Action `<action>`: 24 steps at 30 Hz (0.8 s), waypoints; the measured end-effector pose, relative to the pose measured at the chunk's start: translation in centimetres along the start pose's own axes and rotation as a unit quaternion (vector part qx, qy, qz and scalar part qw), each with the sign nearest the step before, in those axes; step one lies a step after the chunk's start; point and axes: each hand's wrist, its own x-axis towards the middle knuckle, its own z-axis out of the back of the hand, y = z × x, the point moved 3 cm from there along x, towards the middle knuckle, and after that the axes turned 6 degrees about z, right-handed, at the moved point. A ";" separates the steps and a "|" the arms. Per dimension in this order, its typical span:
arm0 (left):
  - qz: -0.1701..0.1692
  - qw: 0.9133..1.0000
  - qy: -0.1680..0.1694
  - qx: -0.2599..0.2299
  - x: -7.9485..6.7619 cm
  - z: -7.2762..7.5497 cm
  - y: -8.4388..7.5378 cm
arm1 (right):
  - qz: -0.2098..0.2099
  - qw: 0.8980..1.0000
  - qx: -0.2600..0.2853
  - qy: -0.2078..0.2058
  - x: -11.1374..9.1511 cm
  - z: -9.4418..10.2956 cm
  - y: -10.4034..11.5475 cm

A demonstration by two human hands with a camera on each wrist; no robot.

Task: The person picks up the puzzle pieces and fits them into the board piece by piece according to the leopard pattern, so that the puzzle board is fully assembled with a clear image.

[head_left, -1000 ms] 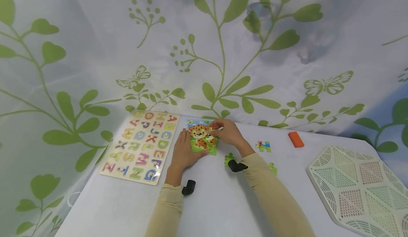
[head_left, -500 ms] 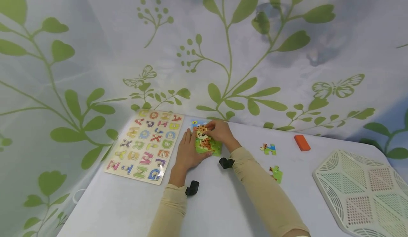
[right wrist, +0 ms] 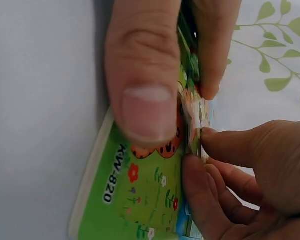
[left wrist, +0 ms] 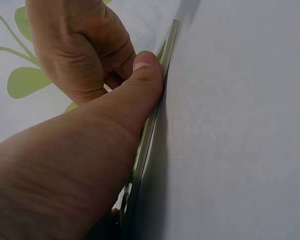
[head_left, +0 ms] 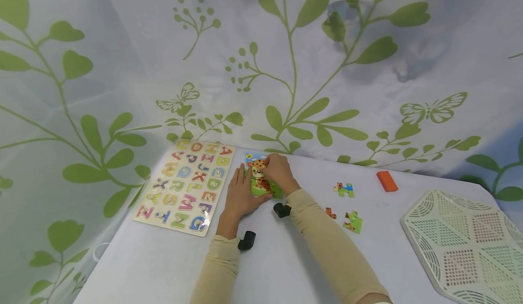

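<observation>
A small jigsaw board (head_left: 255, 191) with a cartoon leopard on green lies on the table between both hands. My left hand (head_left: 241, 194) rests along its left side with fingers extended, the thumb (left wrist: 147, 67) pressing on its near edge. Over the right part of the board, my right hand (head_left: 278, 173) pinches a thin puzzle piece (right wrist: 194, 131) between thumb and index finger. That piece stands tilted against the picture, partly covered by the fingers. Printed text "KW-820" shows on the board's green border in the right wrist view.
Loose puzzle pieces lie right of the right forearm: a blue-green one (head_left: 344, 189), an orange one (head_left: 330, 213) and a green one (head_left: 353, 222). An orange block (head_left: 387, 181) and a white perforated basket (head_left: 433, 245) are farther right. A wooden alphabet board (head_left: 180, 188) lies left.
My right hand has shifted left and inward over the leopard picture, and the forearm now uncovers an orange piece. The left hand stays at the board's edge. The head view has shifted slightly.
</observation>
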 end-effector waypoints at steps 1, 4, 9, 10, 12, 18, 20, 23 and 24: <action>-0.001 1.000 0.002 0.001 0.0 0.0 0.0 | -0.001 1.000 -0.002 0.004 0.0 0.0 0.1; -0.003 1.000 0.008 0.007 -0.1 -0.1 0.1 | 0.002 1.000 -0.011 0.011 -0.1 -0.1 0.3; -0.008 1.000 0.011 0.015 -0.1 -0.3 0.2 | 0.016 0.999 -0.035 0.016 -0.2 0.0 0.7; -0.010 1.000 0.009 0.016 -0.1 -0.3 0.2 | 0.018 0.999 -0.038 0.017 -0.3 0.0 0.7; -0.014 1.000 0.008 0.017 -0.1 -0.3 0.2 | 0.020 0.999 -0.043 0.021 -0.3 0.1 0.8; -0.026 0.999 0.012 0.024 -0.1 -0.3 0.0 | 0.016 0.998 -0.055 0.020 -0.4 0.5 0.8; -0.028 0.999 0.009 0.026 -0.1 -0.3 0.0 | 0.015 0.998 -0.056 0.017 -0.4 0.5 0.8; -0.027 0.999 0.007 0.032 -0.2 -0.3 0.0 | 0.014 0.998 -0.053 0.014 -0.4 0.2 0.7; -0.027 0.999 0.006 0.031 -0.2 -0.3 0.0 | 0.014 0.998 -0.054 0.015 -0.4 0.0 0.7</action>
